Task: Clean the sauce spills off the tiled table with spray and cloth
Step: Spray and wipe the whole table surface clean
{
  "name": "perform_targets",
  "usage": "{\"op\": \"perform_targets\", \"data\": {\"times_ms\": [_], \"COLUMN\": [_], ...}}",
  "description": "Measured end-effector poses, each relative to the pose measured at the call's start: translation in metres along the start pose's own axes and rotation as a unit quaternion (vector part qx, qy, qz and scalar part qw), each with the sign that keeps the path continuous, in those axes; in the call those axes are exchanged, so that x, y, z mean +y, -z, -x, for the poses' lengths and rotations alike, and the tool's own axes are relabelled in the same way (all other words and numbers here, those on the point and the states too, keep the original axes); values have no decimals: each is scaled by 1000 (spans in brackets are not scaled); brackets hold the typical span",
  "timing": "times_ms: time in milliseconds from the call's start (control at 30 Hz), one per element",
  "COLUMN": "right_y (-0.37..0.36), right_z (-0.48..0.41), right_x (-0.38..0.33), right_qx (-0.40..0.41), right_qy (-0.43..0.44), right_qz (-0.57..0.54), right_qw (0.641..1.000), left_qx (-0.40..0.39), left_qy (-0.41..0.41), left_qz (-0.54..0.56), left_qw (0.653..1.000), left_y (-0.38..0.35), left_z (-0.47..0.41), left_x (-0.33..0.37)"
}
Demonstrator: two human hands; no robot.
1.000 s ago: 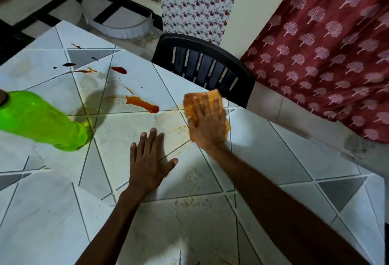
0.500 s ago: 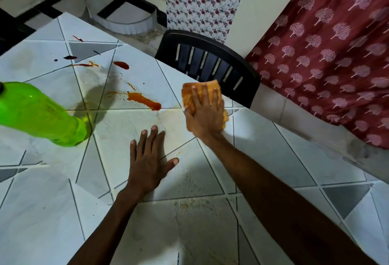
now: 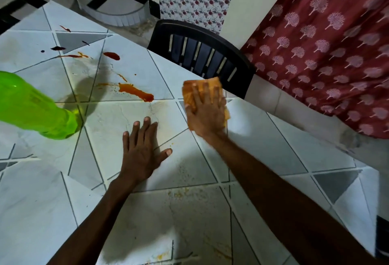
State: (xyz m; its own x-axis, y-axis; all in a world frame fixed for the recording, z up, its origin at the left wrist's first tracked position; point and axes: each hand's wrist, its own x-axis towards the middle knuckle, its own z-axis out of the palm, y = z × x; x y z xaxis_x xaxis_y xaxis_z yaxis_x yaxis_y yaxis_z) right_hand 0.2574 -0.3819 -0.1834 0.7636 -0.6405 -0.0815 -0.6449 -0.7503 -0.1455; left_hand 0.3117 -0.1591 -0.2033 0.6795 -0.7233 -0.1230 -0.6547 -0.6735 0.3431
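Low in the frame, faint yellowish smears [image 3: 179,194] lie on the tiled table [image 3: 263,138]. At the centre the left hand [image 3: 141,151] rests flat on a tile, fingers straight and spread. Above and to the right, the right hand [image 3: 205,113] presses the orange cloth [image 3: 189,92] down with straight fingers (near the table's far edge). Left of the cloth lies an orange-red sauce spill [image 3: 134,92], with darker spots beyond it. A green bottle [image 3: 31,107] stands at the left edge, and a dark chair [image 3: 202,54] stands behind the table.

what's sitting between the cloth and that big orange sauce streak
Nothing visible. Only bare tile separates the cloth, pressed under the right hand, from the sauce streak on its left. The left hand lies flat nearer the camera, off that path; the bottle sits beyond the streak.
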Motion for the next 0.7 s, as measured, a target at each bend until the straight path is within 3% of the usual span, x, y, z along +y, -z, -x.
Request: {"op": "perform_targets", "data": {"times_ms": [100, 167, 233, 300, 367, 433, 567, 700], "right_y": [-3, -1, 2, 6, 8, 6, 1, 1], "right_z": [69, 123, 139, 120, 82, 64, 126, 207], "right_x": [-11, 21, 69, 97, 87, 53, 23, 95], "right_qx": [-10, -8, -4, 7, 17, 8, 11, 27], "right_qy": [128, 166, 153, 80, -14, -54, 74, 119], "right_qz": [9, 0, 8, 19, 20, 7, -12, -31], "right_qw": [992, 986, 988, 997, 1000, 998, 997, 992], "left_qx": [5, 3, 1, 3, 2, -11, -1, -7], "left_qy": [1, 4, 6, 11, 17, 18, 14, -48], "left_qz": [12, 20, 25, 26, 28, 27, 27, 41], "left_qw": [1000, 1000, 1000, 1000, 999, 999, 1000, 998], "left_y": [5, 8, 9, 10, 11, 14, 26, 25], "left_z": [1, 3, 4, 4, 2, 0, 1, -4], "left_x": [3, 6, 9, 9, 7, 7, 16, 54]}}
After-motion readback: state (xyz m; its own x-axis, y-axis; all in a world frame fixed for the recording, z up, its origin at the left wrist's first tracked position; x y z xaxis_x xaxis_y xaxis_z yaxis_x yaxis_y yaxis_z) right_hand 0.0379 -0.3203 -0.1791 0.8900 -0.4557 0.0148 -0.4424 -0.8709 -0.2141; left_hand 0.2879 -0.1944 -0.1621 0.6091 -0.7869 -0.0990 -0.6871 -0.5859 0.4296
